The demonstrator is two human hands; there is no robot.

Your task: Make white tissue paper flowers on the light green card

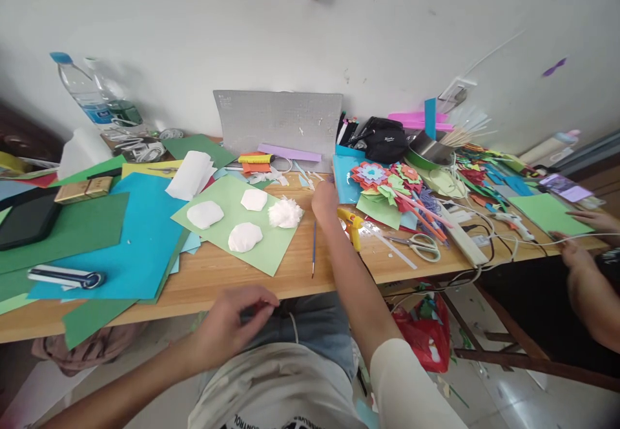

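My right hand (325,200) reaches over the desk beside small paper scraps; its fingers are hidden behind the wrist. Near the desk's front edge, over my lap, my left hand (237,316) has thumb and fingertips brought together, and anything between them is too small to make out. A light green sheet (266,256) carries flat white paper pieces (205,214) and a fluffy white paper pompom (285,213). A thin brush (314,251) lies right of that sheet. A yellow glue gun (356,225) rests by my right forearm.
Scissors (421,247), paper flowers (371,177) and a power strip (462,235) with cables lie to the right. Blue paper (140,235), a stapler (66,277) and bottles (84,90) are left. Another person's hands (576,258) hold green paper at far right.
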